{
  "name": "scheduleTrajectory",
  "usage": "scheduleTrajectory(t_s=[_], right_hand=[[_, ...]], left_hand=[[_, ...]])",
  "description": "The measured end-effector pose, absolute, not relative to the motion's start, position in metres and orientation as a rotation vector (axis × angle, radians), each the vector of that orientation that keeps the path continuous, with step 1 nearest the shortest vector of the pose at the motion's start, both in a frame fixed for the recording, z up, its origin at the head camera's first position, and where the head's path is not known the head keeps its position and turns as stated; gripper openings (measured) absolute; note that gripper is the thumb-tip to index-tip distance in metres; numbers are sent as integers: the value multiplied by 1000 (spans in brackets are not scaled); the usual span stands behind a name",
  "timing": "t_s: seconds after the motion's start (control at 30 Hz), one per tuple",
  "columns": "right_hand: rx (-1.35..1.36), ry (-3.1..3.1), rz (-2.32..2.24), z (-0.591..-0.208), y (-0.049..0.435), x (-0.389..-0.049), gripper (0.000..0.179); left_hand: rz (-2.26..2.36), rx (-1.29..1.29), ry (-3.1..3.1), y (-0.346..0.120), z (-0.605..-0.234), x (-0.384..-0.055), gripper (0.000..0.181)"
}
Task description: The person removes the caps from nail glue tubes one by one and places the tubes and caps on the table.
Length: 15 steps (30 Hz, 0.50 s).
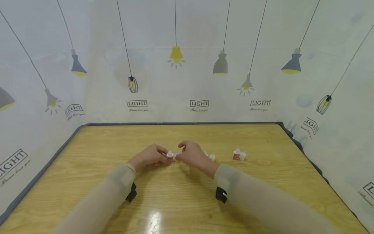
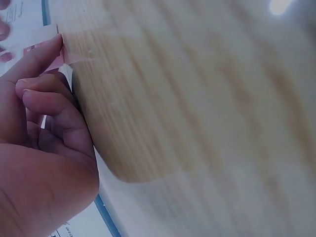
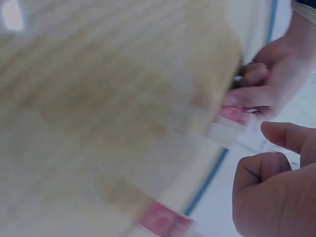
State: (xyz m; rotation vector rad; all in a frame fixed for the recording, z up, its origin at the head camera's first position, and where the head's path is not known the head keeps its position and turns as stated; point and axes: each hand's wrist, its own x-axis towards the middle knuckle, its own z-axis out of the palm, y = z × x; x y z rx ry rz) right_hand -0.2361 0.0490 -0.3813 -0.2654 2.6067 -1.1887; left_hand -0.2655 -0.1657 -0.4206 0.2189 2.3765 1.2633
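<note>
A small white bottle with a red label stands on the table, its pointed white top facing up. My left hand holds it from the left between fingers and thumb. In the left wrist view the bottle is partly hidden behind a finger. Close on the bottle's right is a small whitish cup-like piece; it looks translucent in the right wrist view. My right hand is beside that piece, thumb and forefinger apart. In the right wrist view its other fingers curl loosely, with nothing seen between them.
Farther right stands another red-labelled bottle with a white cup-like piece beside it. Just past my right hand is one more white piece, with another bit partly hidden. A printed curtain borders the wooden table.
</note>
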Motion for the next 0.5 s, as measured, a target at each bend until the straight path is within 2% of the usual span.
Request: scheduleTrajectory(t_s=[0.27, 0.5], right_hand=[[-444, 2617, -1151, -335, 66, -232, 34], [-474, 2626, -1069, -295, 99, -235, 46]], left_hand=[[1254, 191, 2385, -164, -418, -264, 38], [1199, 276, 2382, -162, -411, -259, 58]])
